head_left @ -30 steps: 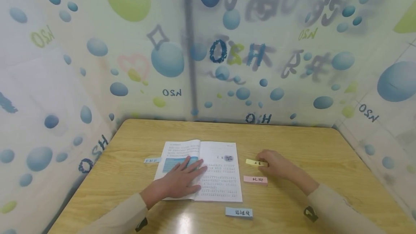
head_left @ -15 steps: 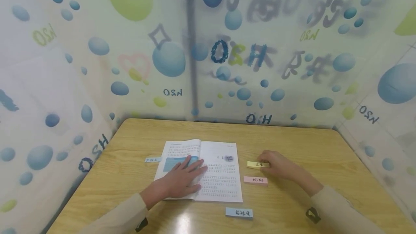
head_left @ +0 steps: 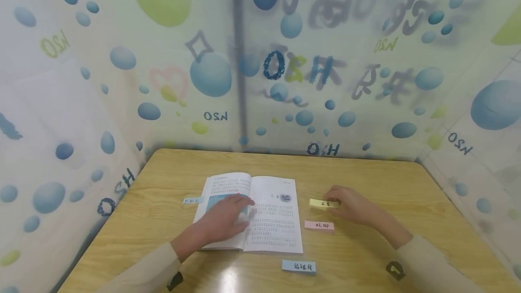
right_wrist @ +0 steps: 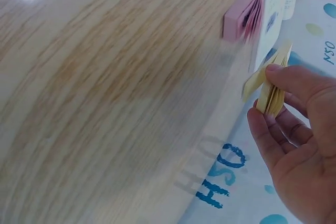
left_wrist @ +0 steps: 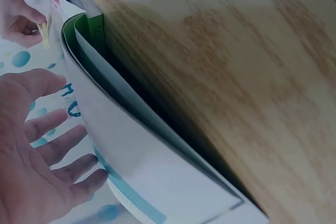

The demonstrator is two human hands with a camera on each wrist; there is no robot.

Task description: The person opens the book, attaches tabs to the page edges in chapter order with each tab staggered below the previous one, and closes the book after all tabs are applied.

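Observation:
An open book (head_left: pixel 277 227) lies in the middle of the table, printed text on both pages. Over its left page and fold is my left hand (head_left: pixel 217 223), fingers loosely bent and spread; in the left wrist view the fingertips (left_wrist: pixel 100 178) are at the page, and whether they press it I cannot tell. To the right of the book, my right hand (head_left: pixel 354 207) pinches a yellow sticky note pad (head_left: pixel 319 203) between thumb and fingers. The right wrist view shows that pad (right_wrist: pixel 272 100) with its leaves fanned apart. Nearest to it is a pink sticky note pad (head_left: pixel 319 225).
A blue sticky note pad (head_left: pixel 299 266) lies in front of the book, towards me. Another blue strip (head_left: pixel 193 200) with writing is at the book's left edge. The wooden table (head_left: pixel 366 175) meets walls (head_left: pixel 285 130) printed with bubbles at the back and sides.
My left hand, flat with spread fingers before, has arched and drawn its fingers in, and the left page bulges slightly higher. The right hand keeps its pinch on the yellow sticky note pad, shifting slightly.

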